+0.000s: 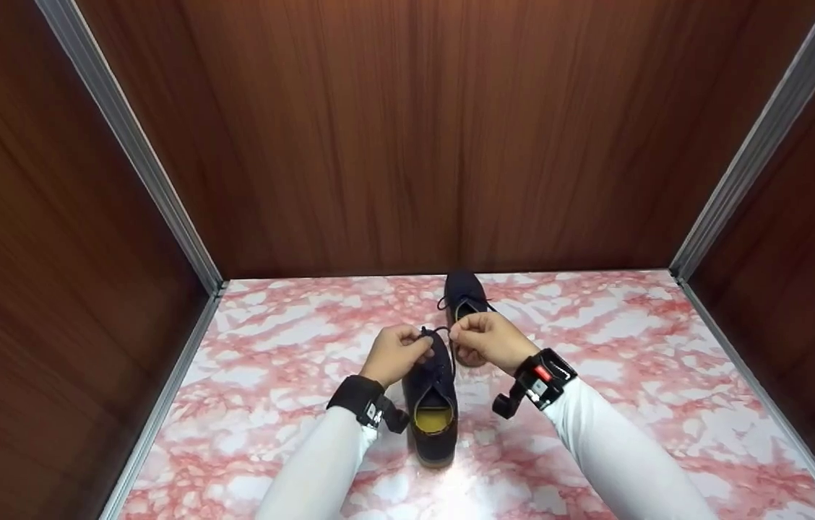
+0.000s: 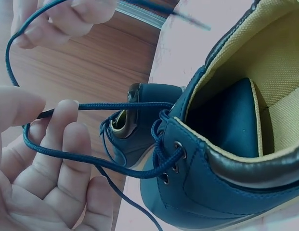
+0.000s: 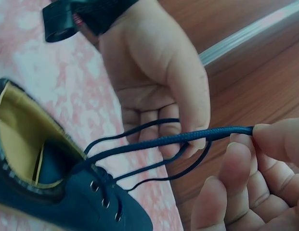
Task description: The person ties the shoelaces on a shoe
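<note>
A dark navy lace-up shoe (image 1: 419, 383) with a yellow lining sits between my two hands, its toe pointing away. My left hand (image 1: 399, 355) pinches the shoelace (image 2: 125, 106) between thumb and index finger, and a loop of it runs across the other fingers. Opposite, my right hand (image 1: 493, 341) pinches the same lace at its thumb and fingertips. The lace rises from the eyelets to both hands, as the right wrist view shows, with the shoe opening (image 3: 24, 134) beside it. In the head view, my left hand covers part of the shoe's toe.
A second matching shoe (image 1: 462, 289) stands farther off, near the back wall, partly behind my right hand. Brown wood-grain panels (image 1: 407, 144) enclose the red-and-white marbled surface (image 1: 292, 347) at the back and sides, with metal strips (image 1: 154, 166) at the corners.
</note>
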`<state>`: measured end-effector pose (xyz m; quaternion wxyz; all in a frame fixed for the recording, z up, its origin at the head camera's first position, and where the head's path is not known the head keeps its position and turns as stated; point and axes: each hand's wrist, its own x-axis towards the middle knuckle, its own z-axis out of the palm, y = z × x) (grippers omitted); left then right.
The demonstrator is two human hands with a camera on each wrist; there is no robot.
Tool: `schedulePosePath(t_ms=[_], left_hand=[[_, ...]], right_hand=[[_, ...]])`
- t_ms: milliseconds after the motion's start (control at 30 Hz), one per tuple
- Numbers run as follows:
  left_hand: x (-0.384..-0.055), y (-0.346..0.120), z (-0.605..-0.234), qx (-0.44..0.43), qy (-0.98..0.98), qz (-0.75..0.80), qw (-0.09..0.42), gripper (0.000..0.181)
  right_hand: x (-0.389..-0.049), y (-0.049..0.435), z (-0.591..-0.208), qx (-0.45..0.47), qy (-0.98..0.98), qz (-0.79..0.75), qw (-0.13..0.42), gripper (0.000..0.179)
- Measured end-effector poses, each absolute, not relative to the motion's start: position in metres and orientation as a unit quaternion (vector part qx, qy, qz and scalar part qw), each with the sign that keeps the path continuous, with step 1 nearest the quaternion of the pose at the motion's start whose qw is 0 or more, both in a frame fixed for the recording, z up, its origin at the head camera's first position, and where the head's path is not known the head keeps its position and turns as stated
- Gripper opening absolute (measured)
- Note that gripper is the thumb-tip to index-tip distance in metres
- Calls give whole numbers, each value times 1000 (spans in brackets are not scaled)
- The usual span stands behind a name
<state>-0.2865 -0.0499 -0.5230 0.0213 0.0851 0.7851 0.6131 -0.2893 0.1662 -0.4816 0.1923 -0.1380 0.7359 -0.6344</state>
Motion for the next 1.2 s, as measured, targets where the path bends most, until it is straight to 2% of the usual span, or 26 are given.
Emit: schedulePosePath(t_ms=[167,367,633,1067,1200], left_hand=[[-287,-54,-525,87,786,612,15,21],[-288,-59,-528,98,805,585,-13,23],[-288,-62,-531,101,816,568,-33,21],[-285,-62,-531,96,813,574,-33,20],[-283,-67,-536,88,812,576,-33,21]], right_hand=[[-288,159,-480,-125,731,-648,175,14],[-284,151,-482,-165,785,-593,71,14],[-279,145,-484,-230,806,-544,-30,5],[-278,140,-489,-324,825,-442,-139,7],[-276,141,-495,-348,834,-403,-146,9]])
